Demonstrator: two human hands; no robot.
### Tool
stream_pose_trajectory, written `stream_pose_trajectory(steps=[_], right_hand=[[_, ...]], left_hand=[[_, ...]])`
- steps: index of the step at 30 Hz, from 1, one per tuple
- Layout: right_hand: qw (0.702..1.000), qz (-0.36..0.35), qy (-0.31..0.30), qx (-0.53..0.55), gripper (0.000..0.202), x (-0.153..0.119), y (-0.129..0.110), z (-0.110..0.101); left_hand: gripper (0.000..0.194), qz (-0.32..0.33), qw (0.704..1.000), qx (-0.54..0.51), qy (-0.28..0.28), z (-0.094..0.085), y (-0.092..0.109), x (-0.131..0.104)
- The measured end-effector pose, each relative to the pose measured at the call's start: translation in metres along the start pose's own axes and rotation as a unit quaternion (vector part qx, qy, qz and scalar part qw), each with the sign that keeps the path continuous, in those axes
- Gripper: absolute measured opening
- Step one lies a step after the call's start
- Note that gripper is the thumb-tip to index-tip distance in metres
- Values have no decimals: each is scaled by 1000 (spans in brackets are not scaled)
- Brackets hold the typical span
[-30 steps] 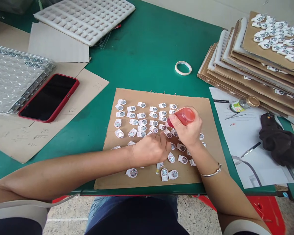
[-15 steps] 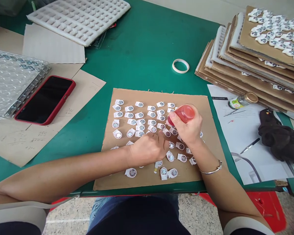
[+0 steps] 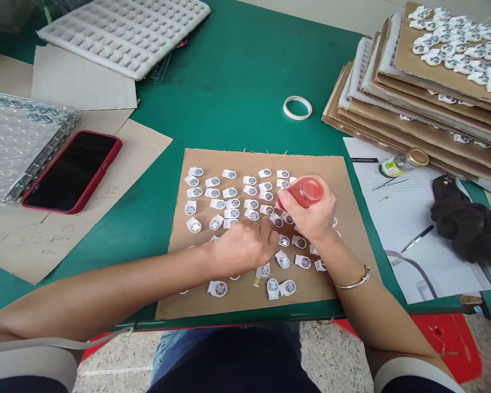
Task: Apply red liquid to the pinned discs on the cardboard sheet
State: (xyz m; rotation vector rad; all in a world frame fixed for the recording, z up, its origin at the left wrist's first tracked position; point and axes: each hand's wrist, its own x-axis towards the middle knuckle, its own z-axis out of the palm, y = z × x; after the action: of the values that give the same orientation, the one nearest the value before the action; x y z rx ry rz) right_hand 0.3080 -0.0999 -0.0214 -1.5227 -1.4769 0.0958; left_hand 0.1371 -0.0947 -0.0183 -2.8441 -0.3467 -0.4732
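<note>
A brown cardboard sheet [image 3: 245,305] lies at the table's front edge and carries several small white tabs with round silvery centres [image 3: 282,259]. Fingers wrapped round a red squeeze bottle [image 3: 306,192], my right hand [image 3: 317,215] is over the sheet's right half, the bottle tilted down and left. My left hand [image 3: 249,245] is closed low over the middle of the sheet, just left of my right hand. Its fingertips are near the tabs, and anything between them is too small to make out. The bottle's tip is not clearly visible.
On the green table [image 3: 245,71] are a tape ring [image 3: 297,108], a red-cased phone [image 3: 71,172] and a white moulded tray [image 3: 126,33]. At the right are stacked cardboard sheets [image 3: 409,114], a small glass bottle [image 3: 403,162], a black cloth [image 3: 466,224] and printed paper [image 3: 376,202].
The camera view has shifted slightly. Both hands stay in nearly the same place over the sheet, and the red bottle is still in my right hand.
</note>
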Motion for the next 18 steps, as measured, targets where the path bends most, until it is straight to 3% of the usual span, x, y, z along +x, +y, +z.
stream_pose_trajectory(steps=[7, 18], right_hand=[[996, 69, -22, 52, 26, -2, -2, 0], [997, 62, -31, 35, 28, -4, 1, 3]], left_hand=[[20, -3, 1000, 18, 15, 4, 4, -2], [20, -3, 1000, 25, 14, 4, 4, -2]])
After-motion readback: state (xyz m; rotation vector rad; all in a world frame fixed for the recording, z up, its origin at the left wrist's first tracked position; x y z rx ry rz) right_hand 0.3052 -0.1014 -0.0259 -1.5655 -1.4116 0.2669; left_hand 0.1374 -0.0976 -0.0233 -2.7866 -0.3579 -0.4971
